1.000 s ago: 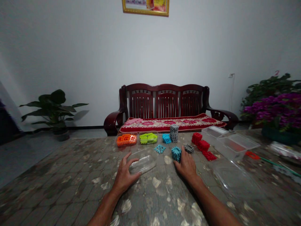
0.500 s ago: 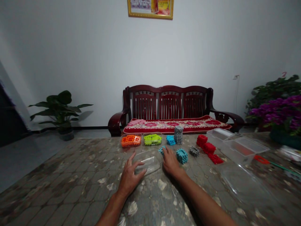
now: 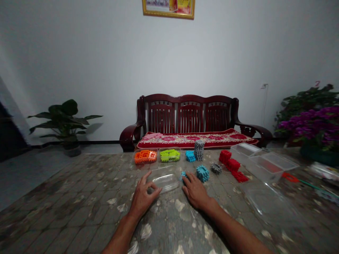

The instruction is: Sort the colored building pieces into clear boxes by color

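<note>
Fingers of the right hand (image 3: pixel 196 192) lie spread over a small blue piece (image 3: pixel 183 174), just to the right of the see-through tub (image 3: pixel 166 180). They hide most of the piece, so I cannot tell whether they pinch it or only press on it. The thumb and forefinger of the left hand (image 3: pixel 141 197) curl close together at the tub's left side; whether they grip its rim does not show.

Half a second ago the blue piece lay a little farther back; it has since been drawn toward the person. The right hand was at the blue stack (image 3: pixel 202 173) before that, so the stack, farther right of the tub, now has no hand on it, and the small piece sits alongside the tub.

No piece shows in the tub. Behind it and to the left, one container holds orange pieces (image 3: pixel 145 156); directly behind it, another holds green pieces (image 3: pixel 170 155). Well to the tub's right stands a large plastic box (image 3: pixel 261 169); something red shows in it or through it, I cannot tell which.
</note>
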Tool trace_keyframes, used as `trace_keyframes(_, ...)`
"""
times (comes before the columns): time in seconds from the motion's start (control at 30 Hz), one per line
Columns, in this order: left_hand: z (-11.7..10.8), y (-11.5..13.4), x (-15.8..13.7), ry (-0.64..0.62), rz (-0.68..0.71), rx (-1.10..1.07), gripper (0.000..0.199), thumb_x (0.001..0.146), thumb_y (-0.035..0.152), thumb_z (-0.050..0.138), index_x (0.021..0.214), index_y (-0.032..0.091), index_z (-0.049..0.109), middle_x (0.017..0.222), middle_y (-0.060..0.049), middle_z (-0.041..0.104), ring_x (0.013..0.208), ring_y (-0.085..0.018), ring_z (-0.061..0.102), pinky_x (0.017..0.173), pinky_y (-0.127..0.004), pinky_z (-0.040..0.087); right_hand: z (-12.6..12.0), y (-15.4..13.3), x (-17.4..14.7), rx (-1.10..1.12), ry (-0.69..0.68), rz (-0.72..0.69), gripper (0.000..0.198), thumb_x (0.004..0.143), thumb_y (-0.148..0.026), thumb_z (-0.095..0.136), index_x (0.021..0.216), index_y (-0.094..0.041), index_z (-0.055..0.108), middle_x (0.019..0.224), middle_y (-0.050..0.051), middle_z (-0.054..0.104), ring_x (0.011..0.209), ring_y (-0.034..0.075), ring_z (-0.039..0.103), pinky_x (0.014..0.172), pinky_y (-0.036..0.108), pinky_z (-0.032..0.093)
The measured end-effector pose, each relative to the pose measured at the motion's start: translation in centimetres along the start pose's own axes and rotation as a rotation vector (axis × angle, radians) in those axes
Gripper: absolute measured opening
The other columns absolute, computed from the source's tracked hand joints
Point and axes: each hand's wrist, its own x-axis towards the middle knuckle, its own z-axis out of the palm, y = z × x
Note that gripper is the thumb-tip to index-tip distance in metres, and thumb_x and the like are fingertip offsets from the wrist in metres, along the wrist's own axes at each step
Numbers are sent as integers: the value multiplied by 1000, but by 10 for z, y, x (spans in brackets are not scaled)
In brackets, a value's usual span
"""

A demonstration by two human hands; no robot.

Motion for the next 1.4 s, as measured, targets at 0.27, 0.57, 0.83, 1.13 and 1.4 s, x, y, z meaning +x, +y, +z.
trace_keyframes(0.27, -1, 20, -7, -51, 22, 7, 16, 78, 31, 71, 65, 21, 68, 144, -11, 56, 127, -33, 56, 109, -52, 43, -26, 19, -48, 124, 98, -65, 38, 93, -22, 49, 127, -23, 66, 136, 10, 63, 127, 25, 55, 109, 41, 42)
trace_keyframes(0.57, -3, 46, -12, -170, -19, 19, 33, 69, 24, 79, 101, 27, 75, 149, -7, 49, 134, -35, 51, 112, -53, 42, -62, 48, -10, 71, 426, 271, 43, 88, -29, 58, 130, -23, 64, 124, 10, 68, 116, 28, 57, 104, 43, 40)
trace_keyframes(0.83, 6, 37, -8, -246, -16, -16, 88, 62, 28, 88, 142, 27, 53, 160, -15, 33, 144, -40, 38, 115, -55, 37, -66, 47, 10, -59, 162, 394, 59, 86, -41, 62, 142, -22, 55, 127, 12, 68, 118, 31, 59, 100, 42, 41)
trace_keyframes(1.13, 6, 39, -4, -247, 19, 23, 84, 61, 29, 87, 139, 26, 56, 154, -14, 43, 140, -38, 42, 115, -54, 36, -59, 55, 8, 1, 271, 358, 54, 86, -33, 59, 138, -19, 57, 125, 12, 69, 117, 30, 59, 100, 41, 43)
trace_keyframes(1.4, 6, 45, -5, -247, 75, -8, 85, 64, 26, 82, 143, 24, 50, 149, -13, 48, 139, -34, 43, 116, -52, 36, -72, 21, 11, 295, 281, 96, 56, 78, -29, 64, 133, -21, 61, 123, 10, 70, 111, 28, 62, 98, 43, 48)
